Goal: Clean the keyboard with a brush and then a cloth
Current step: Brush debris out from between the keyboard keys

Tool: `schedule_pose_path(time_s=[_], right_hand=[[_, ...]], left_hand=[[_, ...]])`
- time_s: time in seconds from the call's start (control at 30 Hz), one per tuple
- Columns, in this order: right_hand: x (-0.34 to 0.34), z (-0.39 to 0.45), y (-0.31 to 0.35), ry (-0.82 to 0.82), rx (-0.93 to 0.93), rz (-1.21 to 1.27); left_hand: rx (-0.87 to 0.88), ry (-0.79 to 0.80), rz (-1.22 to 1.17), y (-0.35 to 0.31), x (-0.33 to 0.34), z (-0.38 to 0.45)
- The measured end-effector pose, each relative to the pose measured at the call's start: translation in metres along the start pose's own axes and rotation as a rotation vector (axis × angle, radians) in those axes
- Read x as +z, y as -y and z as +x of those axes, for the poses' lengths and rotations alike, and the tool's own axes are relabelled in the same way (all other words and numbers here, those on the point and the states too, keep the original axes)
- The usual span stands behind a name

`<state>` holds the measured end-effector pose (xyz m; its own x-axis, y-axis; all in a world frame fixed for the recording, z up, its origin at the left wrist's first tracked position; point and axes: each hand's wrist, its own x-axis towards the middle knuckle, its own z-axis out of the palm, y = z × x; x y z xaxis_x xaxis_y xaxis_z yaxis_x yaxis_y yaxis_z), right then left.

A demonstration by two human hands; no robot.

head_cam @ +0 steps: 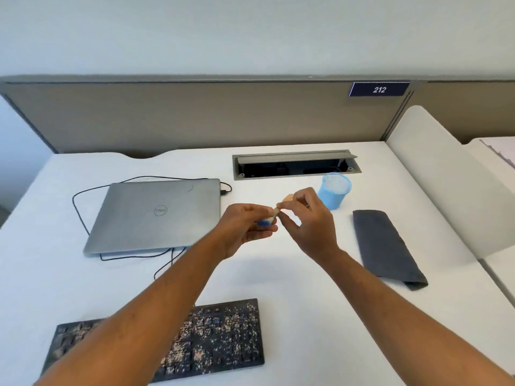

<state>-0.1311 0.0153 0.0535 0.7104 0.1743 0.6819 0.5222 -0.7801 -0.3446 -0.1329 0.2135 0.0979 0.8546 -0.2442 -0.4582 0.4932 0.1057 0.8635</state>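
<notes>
**Brush up in both hands, keyboard waiting down below**

So from where I'm standing, the person has both arms stretched out over the white desk (278, 288). The little brush (274, 214) is held up in the air between the two hands, above the middle of the desk. The left hand (245, 232) has its fingers curled around the blue bristle end, and the right hand (306, 218) is pinching the light wooden handle with fingertips and thumb. It's a bit blurry right there, so I can't make out much more of the brush than that.

The keyboard (217, 338) is black and sits at the near edge of the desk, partly under the left forearm. It's covered in pale crumbs all over the keys.

The cloth (387, 246) is dark grey, folded into a long strip, lying flat off to the right, well apart from the keyboard.

Other stuff: a closed silver laptop (156, 215) on the left with a black cable (80, 215) looping around it, a blue mesh pen cup (334, 190) just behind the right hand, and an open cable hatch (295, 164) near the back.
</notes>
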Motion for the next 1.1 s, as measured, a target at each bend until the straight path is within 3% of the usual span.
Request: schedule_pose_path(time_s=[0.2,0.3,0.43,0.8,1.1], right_hand=[[0.029,-0.031,0.077,0.064,0.324,0.251],[0.045,-0.043,0.111,0.029,0.642,0.447],[0.063,-0.053,0.138,0.148,1.04,0.681],[0.059,-0.064,0.188,0.383,1.047,0.79],[0.059,-0.087,0.215,0.477,1.0,0.906]], left_hand=[[0.109,-0.106,0.136,0.033,-0.063,-0.047],[0.176,-0.176,0.23,0.052,-0.083,-0.061],[0.253,-0.234,0.439,0.076,-0.1,-0.077],[0.436,-0.37,0.845,0.117,-0.118,-0.123],[0.439,-0.555,1.002,0.159,-0.152,-0.168]])
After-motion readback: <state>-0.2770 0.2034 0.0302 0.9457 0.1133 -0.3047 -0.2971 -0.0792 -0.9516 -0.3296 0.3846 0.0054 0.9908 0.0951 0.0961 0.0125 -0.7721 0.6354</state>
